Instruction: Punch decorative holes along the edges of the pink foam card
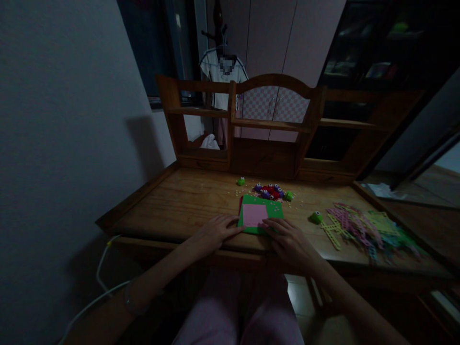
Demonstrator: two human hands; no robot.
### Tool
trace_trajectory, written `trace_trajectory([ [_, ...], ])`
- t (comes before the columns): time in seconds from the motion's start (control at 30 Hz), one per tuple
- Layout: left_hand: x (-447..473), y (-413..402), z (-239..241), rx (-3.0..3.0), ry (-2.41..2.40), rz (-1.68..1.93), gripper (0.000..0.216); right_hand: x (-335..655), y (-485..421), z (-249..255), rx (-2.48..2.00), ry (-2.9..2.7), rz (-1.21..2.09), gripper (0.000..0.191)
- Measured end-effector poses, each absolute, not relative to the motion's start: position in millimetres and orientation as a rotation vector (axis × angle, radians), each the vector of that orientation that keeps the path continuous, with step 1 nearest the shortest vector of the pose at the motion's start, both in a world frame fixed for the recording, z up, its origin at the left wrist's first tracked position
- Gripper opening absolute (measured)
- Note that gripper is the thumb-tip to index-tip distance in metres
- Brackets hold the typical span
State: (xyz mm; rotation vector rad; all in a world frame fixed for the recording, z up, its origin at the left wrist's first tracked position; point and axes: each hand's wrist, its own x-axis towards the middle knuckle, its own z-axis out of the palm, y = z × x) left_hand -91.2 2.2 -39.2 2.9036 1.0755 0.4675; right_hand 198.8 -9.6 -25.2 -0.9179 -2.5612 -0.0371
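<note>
At the near edge of the wooden desk (172, 201), head view: a left hand (217, 229) and a right hand (287, 235) meet at a pink sheet (255, 214) that lies on a larger green sheet (252, 199)
Pink sheet: flat, towards the green sheet's left side, with a row of marks near its lower edge, too small to read
Red edge (240, 203): peeks out at the green sheet's upper left
Left fingers: extended and close together, thumb apart, tips at the left edge of the sheets; whether they pinch, I cannot tell
Right fingers: loosely bent, tips at the pink sheet's lower right corner; pressing or gripping, I cannot tell
Handling well: best to steady the left edge, keep the pink sheet square to the green border, and press lightly and evenly so that nothing creases or skids
Pink bits (276, 207): scattered on the green sheet's right side; sleeves of movement there should stay small, lest they scatter
Eyed pieces (265, 194): purple and red, clustered just beyond the sheets
Plastic strips (373, 230): heaped well to the right
</note>
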Motion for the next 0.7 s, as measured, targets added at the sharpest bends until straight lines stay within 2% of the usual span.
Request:
trace_trajectory([
  [0.57, -94, 5, -41, 2.917, 1.056, 0.468, 0.071, 219, -10, -27, -1.035, -2.506, -0.140, 0.035],
  [0.7, -93, 4, -40, 2.916, 1.049, 0.475, 0.070, 222, -11, -24, -1.020, -2.497, -0.174, 0.042],
])
